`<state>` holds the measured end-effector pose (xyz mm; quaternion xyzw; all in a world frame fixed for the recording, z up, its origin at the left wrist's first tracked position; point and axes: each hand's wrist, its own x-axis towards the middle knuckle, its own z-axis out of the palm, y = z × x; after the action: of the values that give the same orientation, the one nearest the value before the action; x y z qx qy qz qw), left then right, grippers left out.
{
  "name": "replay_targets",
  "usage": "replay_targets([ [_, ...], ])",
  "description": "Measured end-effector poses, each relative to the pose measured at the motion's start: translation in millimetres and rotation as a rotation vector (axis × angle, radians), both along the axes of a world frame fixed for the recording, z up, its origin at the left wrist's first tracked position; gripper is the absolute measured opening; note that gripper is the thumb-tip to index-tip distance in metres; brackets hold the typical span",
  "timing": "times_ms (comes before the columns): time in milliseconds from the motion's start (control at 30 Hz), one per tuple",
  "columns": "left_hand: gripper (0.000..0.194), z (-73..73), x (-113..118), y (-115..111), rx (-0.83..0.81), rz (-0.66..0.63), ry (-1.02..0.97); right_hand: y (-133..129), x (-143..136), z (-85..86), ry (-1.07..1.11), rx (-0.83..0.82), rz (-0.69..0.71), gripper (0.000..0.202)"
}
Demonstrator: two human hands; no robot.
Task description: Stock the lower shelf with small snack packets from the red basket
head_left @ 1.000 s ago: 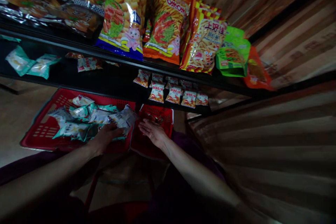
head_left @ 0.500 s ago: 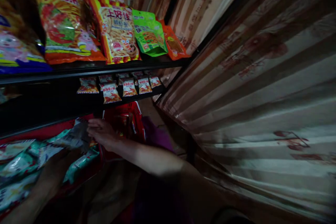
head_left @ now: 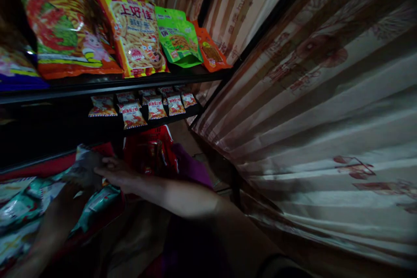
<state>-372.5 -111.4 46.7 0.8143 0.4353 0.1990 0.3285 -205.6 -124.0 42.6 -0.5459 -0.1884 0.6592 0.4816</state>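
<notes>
My left hand [head_left: 67, 202] is low on the left, dark in shadow, its fingers around the lower part of a grey-white snack bag [head_left: 83, 167]. On that bag's right side my right hand [head_left: 115, 173] has its fingers curled and closed at the edge, pinching it. The bag stands raised over a red basket [head_left: 117, 210]. Several teal and white snack bags [head_left: 22, 202] lie in the basket around and under my hands. Shadow hides part of the left fingers.
A second red basket [head_left: 167, 143] with dark red packets stands behind my right wrist. Above, a black shelf [head_left: 192, 74] carries large snack bags [head_left: 137, 37]. Several small snack packets [head_left: 156, 107] sit on the shelf below. A patterned curtain [head_left: 309, 117] hangs along the right.
The view has shifted slightly, so the shelves appear further left. Both hands stay at the grey-white bag, which now stands a little more upright and further left in view.
</notes>
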Motion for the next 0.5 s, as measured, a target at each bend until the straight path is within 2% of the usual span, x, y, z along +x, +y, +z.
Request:
replay_targets([
  [67, 0.014, 11.9, 12.5, -9.7, 0.048, 0.136, 0.027, -4.4, 1.7, 17.9, 0.176, 0.062, 0.109, 0.050],
  [200, 0.025, 38.5, 30.7, -23.8, 0.148, 0.184, 0.258, -10.8, 5.8, 45.6, 0.304, 0.116, 0.174, 0.053],
  [267, 0.028, 45.9, 32.6, -26.4, 0.198, 0.143, 0.343, -13.4, 6.1, 51.8, 0.365, 0.146, 0.206, 0.051],
  [367, 0.029, 50.0, 30.0, -28.5, 0.231, 0.079, 0.332, -18.4, 5.0, 56.0, 0.399, 0.172, 0.213, 0.046],
  [500, 0.025, 49.9, 25.8, -28.7, 0.135, 0.028, 0.156, -19.9, 7.7, 54.5, 0.451, -0.010, 0.143, 0.028],
])
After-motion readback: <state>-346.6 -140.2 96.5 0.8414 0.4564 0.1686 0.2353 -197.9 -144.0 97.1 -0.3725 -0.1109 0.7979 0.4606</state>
